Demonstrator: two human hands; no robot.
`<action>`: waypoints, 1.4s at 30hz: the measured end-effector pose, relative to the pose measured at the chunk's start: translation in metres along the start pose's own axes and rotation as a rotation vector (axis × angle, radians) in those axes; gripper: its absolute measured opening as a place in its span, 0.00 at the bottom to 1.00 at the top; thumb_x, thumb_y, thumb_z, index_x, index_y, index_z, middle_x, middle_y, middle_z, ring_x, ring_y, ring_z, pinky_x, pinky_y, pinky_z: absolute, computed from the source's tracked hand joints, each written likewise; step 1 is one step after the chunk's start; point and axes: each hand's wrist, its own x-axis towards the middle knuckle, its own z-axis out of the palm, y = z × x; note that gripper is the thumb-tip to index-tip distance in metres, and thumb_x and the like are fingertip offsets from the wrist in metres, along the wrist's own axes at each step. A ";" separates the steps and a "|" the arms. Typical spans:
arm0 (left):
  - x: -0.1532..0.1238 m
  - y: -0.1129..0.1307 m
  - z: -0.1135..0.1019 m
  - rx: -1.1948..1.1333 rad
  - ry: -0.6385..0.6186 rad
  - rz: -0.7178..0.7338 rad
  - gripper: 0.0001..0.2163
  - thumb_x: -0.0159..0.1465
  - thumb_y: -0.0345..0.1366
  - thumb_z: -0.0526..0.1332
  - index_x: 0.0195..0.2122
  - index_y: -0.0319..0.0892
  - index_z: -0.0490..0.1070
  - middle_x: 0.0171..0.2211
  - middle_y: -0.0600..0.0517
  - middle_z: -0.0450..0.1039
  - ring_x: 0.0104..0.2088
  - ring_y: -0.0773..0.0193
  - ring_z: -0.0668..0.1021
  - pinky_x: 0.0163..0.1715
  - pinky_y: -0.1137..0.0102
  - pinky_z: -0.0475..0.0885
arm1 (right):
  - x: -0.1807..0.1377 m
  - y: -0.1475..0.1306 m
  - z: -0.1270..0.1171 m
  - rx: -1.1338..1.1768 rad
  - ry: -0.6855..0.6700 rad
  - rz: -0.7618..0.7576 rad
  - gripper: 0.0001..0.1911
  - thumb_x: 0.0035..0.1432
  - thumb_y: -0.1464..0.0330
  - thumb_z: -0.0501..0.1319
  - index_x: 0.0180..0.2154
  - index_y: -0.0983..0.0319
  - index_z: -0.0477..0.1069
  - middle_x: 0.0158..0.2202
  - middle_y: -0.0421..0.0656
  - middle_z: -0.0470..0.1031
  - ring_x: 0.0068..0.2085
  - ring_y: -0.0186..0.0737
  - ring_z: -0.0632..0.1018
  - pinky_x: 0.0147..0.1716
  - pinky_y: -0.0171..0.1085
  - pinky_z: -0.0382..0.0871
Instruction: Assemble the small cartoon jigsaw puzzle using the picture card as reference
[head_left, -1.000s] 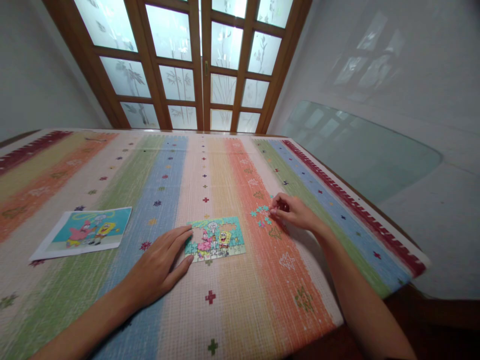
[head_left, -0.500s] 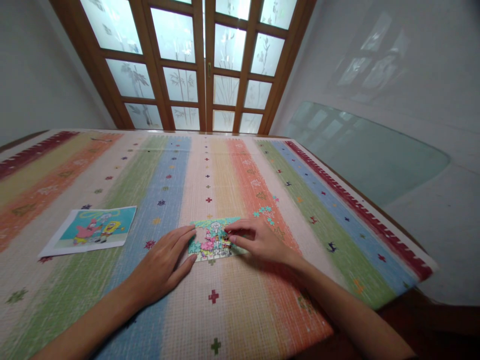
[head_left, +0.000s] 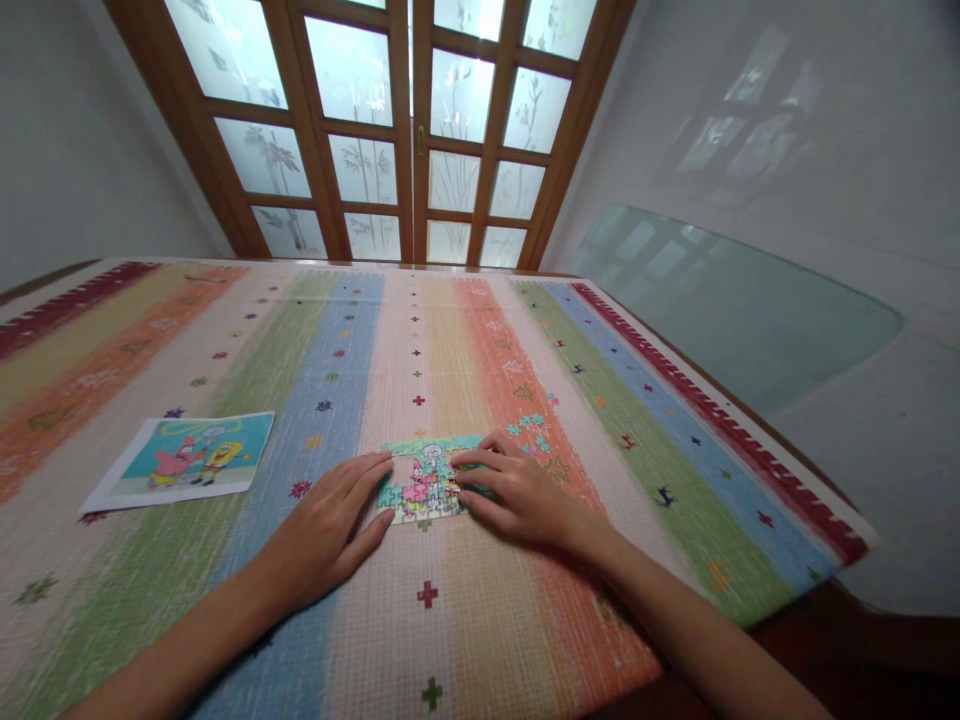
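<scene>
A small jigsaw puzzle (head_left: 414, 493) with cartoon figures lies flat on the striped tablecloth, its pieces largely joined. My left hand (head_left: 330, 525) rests at the puzzle's left edge, thumb apart from the fingers, holding nothing. Over the right part of the puzzle lies my right hand (head_left: 521, 490), fingers stretched out and touching the pieces. It covers the puzzle's right end, so the pieces under it are hidden. Just beyond that hand, several loose turquoise puzzle pieces (head_left: 531, 422) are scattered on the cloth.
A printed picture (head_left: 202, 455) of the same cartoon figures lies on the left side of the tablecloth (head_left: 465, 620). Wooden doors with frosted panes (head_left: 414, 200) stand behind the table. A white wall (head_left: 750, 150) runs along the right.
My right hand has gone from a pinch near the middle of the puzzle to stretched fingers lying over its right side. My left hand stays in place.
</scene>
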 end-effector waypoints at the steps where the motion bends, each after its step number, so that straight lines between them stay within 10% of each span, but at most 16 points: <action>1: 0.000 0.000 0.000 0.000 0.002 0.000 0.21 0.74 0.42 0.54 0.66 0.44 0.61 0.63 0.41 0.72 0.62 0.48 0.75 0.61 0.51 0.72 | 0.000 -0.001 0.000 -0.011 -0.011 -0.009 0.12 0.72 0.65 0.58 0.48 0.58 0.79 0.51 0.46 0.82 0.48 0.46 0.77 0.51 0.50 0.71; 42: 0.001 0.001 0.002 0.066 0.036 0.066 0.18 0.75 0.42 0.53 0.62 0.39 0.65 0.60 0.40 0.73 0.60 0.49 0.76 0.60 0.52 0.73 | 0.026 -0.019 0.032 -0.205 -0.148 -0.050 0.27 0.75 0.52 0.51 0.59 0.65 0.70 0.64 0.50 0.72 0.57 0.55 0.69 0.58 0.52 0.64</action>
